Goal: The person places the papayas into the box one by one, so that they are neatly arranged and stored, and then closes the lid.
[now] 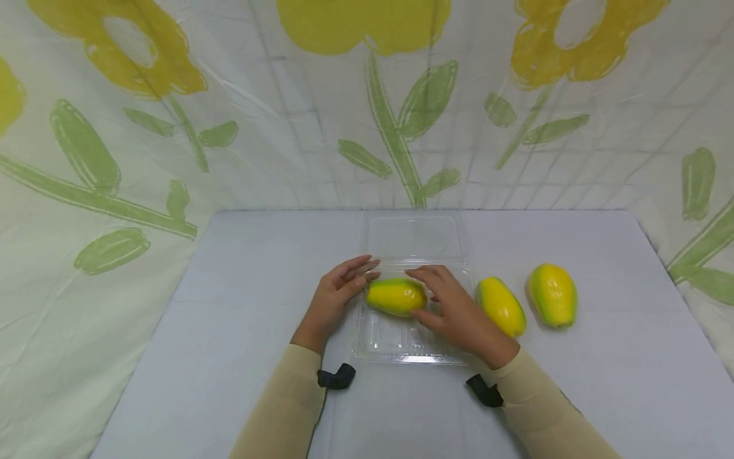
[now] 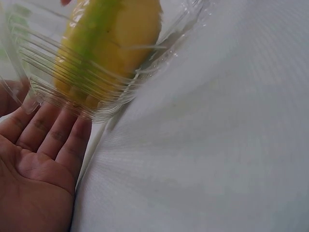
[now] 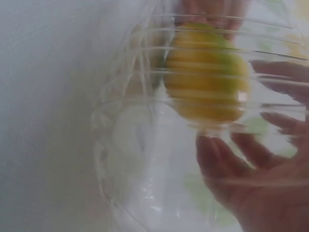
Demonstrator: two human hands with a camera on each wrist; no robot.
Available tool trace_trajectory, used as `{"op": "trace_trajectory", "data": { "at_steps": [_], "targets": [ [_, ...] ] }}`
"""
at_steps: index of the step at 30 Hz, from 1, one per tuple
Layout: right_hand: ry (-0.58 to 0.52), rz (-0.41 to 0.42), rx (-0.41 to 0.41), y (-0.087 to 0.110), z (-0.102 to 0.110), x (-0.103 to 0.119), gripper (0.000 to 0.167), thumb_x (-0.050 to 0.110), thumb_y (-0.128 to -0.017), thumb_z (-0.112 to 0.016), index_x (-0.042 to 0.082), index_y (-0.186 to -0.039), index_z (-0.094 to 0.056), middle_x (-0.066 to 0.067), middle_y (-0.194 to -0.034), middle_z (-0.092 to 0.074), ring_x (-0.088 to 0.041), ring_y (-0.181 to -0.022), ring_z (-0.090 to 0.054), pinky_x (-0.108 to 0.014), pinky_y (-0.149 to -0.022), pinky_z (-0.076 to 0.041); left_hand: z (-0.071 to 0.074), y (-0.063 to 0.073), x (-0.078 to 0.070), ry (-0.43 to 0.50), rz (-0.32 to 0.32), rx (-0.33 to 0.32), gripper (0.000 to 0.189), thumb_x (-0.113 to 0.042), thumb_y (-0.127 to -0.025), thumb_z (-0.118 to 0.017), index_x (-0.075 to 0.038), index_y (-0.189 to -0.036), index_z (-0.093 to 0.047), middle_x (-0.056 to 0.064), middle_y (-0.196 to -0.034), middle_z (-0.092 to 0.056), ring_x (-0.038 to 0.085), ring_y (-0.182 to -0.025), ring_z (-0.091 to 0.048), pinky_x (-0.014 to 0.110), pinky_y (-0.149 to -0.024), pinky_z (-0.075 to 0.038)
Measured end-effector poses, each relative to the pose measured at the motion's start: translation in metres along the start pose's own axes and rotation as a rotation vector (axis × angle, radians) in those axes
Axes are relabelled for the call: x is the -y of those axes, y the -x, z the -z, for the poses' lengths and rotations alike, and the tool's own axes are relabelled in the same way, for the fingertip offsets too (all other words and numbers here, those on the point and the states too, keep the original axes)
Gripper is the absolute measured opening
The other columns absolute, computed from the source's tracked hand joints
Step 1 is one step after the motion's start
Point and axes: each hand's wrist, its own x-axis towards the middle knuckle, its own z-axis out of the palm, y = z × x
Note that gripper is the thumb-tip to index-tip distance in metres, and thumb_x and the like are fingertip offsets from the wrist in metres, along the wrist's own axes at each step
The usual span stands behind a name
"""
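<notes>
Sleeves, fruit between both hands

Through my head view I see a curtained booth: flower-printed sheeting hangs behind and on both sides of a pale, cloth-covered worktop.

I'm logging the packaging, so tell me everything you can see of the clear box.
The box is see-through and looks like thin, glossy plastic, with ribbed walls and a rimmed edge. It sits on the table open side up, its lid folded back on the far side. One yellow-green fruit lies crosswise within it, toward the far half. The left hand seems to touch its left edge; the right hand is over its right part, contact unclear.
</notes>
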Motion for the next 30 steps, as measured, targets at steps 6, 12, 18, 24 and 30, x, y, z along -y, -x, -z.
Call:
{"op": "trace_trajectory", "data": {
  "at_steps": [6,12,18,24,30],
  "targets": [
    [-0.049,-0.033,-0.002,0.002,0.004,0.003,0.077,0.006,-0.096,-0.084,0.006,-0.163,-0.044,-0.021,-0.155,-0.048,-0.041,-0.134,-0.054,-0.054,-0.098,-0.060,0.000,0.001,-0.001,-0.006,0.004,-0.003,0.048,-0.011,-0.112,-0.062,0.000,-0.158,-0.052,0.009,-0.152,-0.064,0.034,-0.133,-0.065,0.039,-0.117,-0.045],
    [-0.078,-0.065,-0.004,0.005,0.009,0.005,0.078,0.009,-0.097,-0.084,0.009,-0.164,-0.043,-0.021,-0.155,-0.048,-0.038,-0.133,-0.056,-0.054,-0.099,-0.059,0.000,0.001,-0.001,-0.012,0.004,-0.003,0.048,-0.011,-0.112,-0.062,-0.001,-0.159,-0.052,0.008,-0.152,-0.064,0.034,-0.133,-0.065,0.039,-0.117,-0.046],
    [-0.095,-0.104,-0.005,0.009,0.016,0.005,0.077,0.011,-0.099,-0.082,0.014,-0.165,-0.042,-0.015,-0.156,-0.048,-0.038,-0.135,-0.056,-0.053,-0.103,-0.057,0.000,0.000,0.000,-0.013,0.004,-0.004,0.049,-0.010,-0.112,-0.062,0.000,-0.158,-0.052,0.007,-0.153,-0.064,0.033,-0.133,-0.065,0.039,-0.117,-0.046],
    [-0.086,-0.105,-0.019,0.012,0.024,0.007,0.078,0.012,-0.100,-0.082,0.014,-0.166,-0.041,-0.014,-0.158,-0.048,-0.039,-0.136,-0.056,-0.054,-0.104,-0.057,0.000,0.000,0.000,-0.002,0.000,0.000,0.048,-0.010,-0.112,-0.061,0.001,-0.158,-0.052,0.009,-0.153,-0.063,0.033,-0.134,-0.065,0.039,-0.118,-0.044],
    [-0.066,-0.080,-0.054,0.017,0.032,0.007,0.075,0.013,-0.101,-0.081,0.013,-0.165,-0.042,-0.011,-0.157,-0.049,-0.038,-0.135,-0.057,-0.055,-0.101,-0.057,0.000,0.001,-0.001,0.010,-0.005,-0.001,0.047,-0.009,-0.112,-0.062,-0.001,-0.158,-0.054,0.011,-0.153,-0.063,0.036,-0.133,-0.065,0.039,-0.118,-0.045]
  ]
}}
